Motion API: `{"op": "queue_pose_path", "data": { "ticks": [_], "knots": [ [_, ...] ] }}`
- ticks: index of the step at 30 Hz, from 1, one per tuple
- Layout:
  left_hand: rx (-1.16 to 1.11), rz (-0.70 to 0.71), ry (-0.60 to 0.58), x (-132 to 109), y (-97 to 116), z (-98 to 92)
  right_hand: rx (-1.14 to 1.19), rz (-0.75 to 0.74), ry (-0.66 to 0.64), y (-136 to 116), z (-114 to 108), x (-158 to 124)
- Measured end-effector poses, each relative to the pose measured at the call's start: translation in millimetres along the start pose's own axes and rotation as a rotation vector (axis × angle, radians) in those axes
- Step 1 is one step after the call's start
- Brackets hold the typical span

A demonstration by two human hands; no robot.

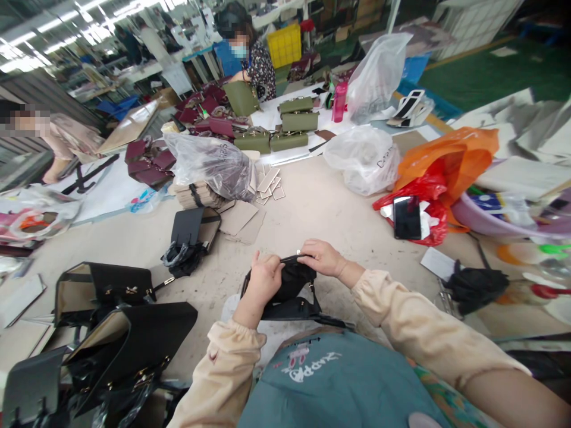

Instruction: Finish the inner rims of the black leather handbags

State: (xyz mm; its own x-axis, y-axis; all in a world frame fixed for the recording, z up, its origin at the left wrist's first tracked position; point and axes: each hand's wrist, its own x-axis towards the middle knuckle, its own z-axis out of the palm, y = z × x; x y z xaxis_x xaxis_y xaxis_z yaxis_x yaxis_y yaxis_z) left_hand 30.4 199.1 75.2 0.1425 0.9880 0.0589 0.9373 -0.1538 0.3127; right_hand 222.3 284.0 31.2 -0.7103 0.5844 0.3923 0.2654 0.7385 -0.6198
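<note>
A black handbag (pixel 292 288) lies at the table's front edge, close against my apron, with its mouth facing up. My left hand (pixel 266 276) is closed on the left part of its upper rim, fingers bent over the edge. On the right part of the same rim, my right hand (pixel 323 258) pinches the edge between thumb and fingers. The bag's dark inside and some small gold fittings show between and below my hands. Its left side is partly hidden behind my left hand and wrist.
Several black bags (pixel 129 333) stand at the left. A smaller black bag (pixel 190 235) lies near beige card pieces (pixel 243 220). Right of my hands are a phone (pixel 407 217) on a red plastic bag and a purple basin (pixel 495 217). A co-worker (pixel 254 59) handles an olive bag across the table.
</note>
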Motion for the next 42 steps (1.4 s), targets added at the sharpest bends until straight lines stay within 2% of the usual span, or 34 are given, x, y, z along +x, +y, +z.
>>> {"op": "queue_pose_path", "data": {
  "ticks": [9,17,28,37,42],
  "knots": [
    [-0.019,-0.039,0.013,2.9,-2.0,2.3,-0.011,-0.014,-0.036,4.9,-0.7,-3.6],
    [-0.009,-0.031,-0.001,3.8,0.0,-0.4,0.013,-0.009,-0.025,-0.5,5.1,6.9],
    [-0.025,-0.051,0.047,6.8,-1.6,4.1,0.054,-0.033,-0.039,-0.4,2.5,14.4],
    [-0.003,-0.084,0.036,11.8,-3.8,6.4,0.07,-0.028,-0.036,12.4,3.8,3.5],
    [0.003,-0.085,0.036,12.9,-4.3,6.8,0.084,0.016,-0.034,10.7,-0.9,1.0]
  ]
}}
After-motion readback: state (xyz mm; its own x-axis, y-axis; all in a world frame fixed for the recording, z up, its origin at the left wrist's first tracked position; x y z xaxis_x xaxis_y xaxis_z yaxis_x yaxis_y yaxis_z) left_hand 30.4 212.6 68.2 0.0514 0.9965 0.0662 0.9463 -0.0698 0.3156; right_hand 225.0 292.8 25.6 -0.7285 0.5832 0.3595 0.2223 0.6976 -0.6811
